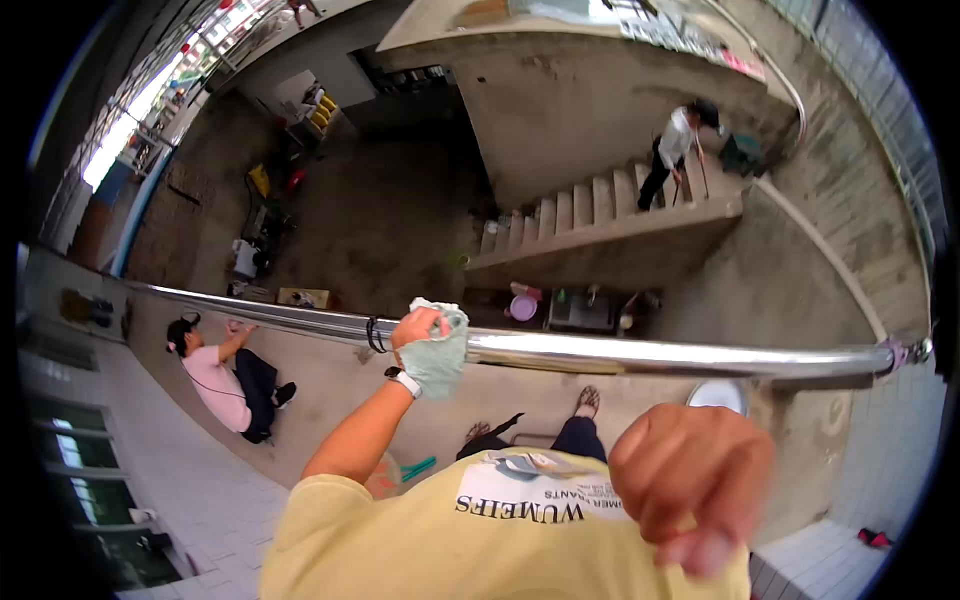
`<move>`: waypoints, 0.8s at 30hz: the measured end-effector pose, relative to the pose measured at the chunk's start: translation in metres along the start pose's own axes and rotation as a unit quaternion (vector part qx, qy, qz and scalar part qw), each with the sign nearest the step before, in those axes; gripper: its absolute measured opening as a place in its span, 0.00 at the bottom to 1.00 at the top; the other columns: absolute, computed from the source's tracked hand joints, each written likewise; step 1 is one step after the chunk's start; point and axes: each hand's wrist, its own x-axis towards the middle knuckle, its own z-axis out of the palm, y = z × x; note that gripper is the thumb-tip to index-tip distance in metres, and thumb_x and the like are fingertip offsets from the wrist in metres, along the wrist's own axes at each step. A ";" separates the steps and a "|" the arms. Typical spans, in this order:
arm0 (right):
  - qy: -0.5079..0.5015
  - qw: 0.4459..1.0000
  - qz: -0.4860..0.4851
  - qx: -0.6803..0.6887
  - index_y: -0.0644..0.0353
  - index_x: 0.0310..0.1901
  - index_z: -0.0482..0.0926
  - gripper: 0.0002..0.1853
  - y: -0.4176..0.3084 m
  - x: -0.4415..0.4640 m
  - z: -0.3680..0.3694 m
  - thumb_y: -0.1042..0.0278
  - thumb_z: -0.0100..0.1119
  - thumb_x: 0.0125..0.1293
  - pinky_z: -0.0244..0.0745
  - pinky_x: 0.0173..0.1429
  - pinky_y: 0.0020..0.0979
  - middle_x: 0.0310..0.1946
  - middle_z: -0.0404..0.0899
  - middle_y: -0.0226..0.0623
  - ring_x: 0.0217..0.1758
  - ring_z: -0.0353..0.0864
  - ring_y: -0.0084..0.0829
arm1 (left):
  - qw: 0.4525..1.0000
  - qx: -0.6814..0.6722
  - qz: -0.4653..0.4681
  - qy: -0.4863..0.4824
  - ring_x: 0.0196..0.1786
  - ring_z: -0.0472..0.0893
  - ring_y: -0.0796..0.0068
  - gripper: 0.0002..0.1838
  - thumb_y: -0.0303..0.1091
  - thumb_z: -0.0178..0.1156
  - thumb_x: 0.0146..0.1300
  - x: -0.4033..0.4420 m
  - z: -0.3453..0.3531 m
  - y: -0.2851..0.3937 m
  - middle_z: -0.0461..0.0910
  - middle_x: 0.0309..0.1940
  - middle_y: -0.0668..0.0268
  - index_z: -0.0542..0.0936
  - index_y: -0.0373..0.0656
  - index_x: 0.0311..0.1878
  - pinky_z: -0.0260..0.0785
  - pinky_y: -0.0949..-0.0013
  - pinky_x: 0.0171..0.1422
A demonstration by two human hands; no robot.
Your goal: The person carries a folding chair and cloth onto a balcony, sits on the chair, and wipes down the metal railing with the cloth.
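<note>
My left hand (418, 328) is wrapped around a pale green cloth (440, 362), which is folded over the shiny metal railing (620, 351). A watch (402, 380) sits on that wrist. Just left of the cloth, dark ties (375, 335) circle the rail. Close to the camera, my right hand (692, 480) hangs in front of my yellow shirt (430, 535), away from the rail. Its fingers are curled in, slightly blurred, and nothing shows in them.
A person in pink (218, 385) crouches by the rail at left. Below, another person (675, 150) stands on concrete stairs (565, 212) with sticks. A white basin (718, 397) stands near my feet at right; a teal object (418, 468) lies at left.
</note>
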 end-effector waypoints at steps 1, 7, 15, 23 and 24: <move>0.048 0.998 -0.016 0.046 0.58 0.44 0.74 0.17 -0.007 -0.002 0.003 0.88 0.55 0.54 0.55 0.18 0.28 0.16 0.72 0.39 0.12 0.66 0.29 | 0.998 -0.019 -0.047 -0.038 0.35 0.77 0.56 0.07 0.34 0.59 0.52 0.002 -0.003 0.003 0.77 0.29 0.59 0.78 0.41 0.31 0.69 0.60 0.39; 0.203 0.951 -0.229 0.052 0.52 0.30 0.84 0.09 -0.010 0.010 0.022 0.77 0.56 0.62 0.34 0.15 0.24 0.07 0.55 0.22 0.06 0.45 0.15 | 0.988 -0.058 -0.134 -0.052 0.31 0.75 0.59 0.09 0.36 0.61 0.54 0.009 0.007 0.004 0.75 0.28 0.59 0.78 0.40 0.31 0.67 0.66 0.37; 0.041 0.974 -0.204 0.093 0.58 0.33 0.81 0.07 -0.003 0.013 0.033 0.81 0.55 0.61 0.42 0.15 0.25 0.13 0.59 0.24 0.10 0.54 0.19 | 0.988 -0.097 -0.105 -0.056 0.30 0.76 0.59 0.07 0.34 0.62 0.53 0.007 0.013 -0.015 0.76 0.27 0.60 0.78 0.40 0.30 0.67 0.67 0.36; 0.050 0.977 0.208 0.017 0.65 0.43 0.80 0.10 0.050 -0.081 0.020 0.75 0.60 0.59 0.69 0.29 0.26 0.24 0.77 0.30 0.21 0.72 0.22 | 0.987 -0.121 -0.102 -0.020 0.31 0.76 0.59 0.09 0.36 0.62 0.53 0.004 0.011 -0.009 0.76 0.28 0.61 0.78 0.41 0.29 0.67 0.65 0.35; 0.080 0.962 0.259 -0.015 0.64 0.44 0.80 0.11 0.064 -0.108 0.016 0.73 0.60 0.60 0.71 0.31 0.24 0.25 0.77 0.28 0.22 0.73 0.20 | 0.986 -0.129 -0.104 -0.014 0.31 0.76 0.59 0.09 0.36 0.62 0.53 0.004 0.012 -0.010 0.76 0.28 0.61 0.78 0.41 0.29 0.67 0.65 0.35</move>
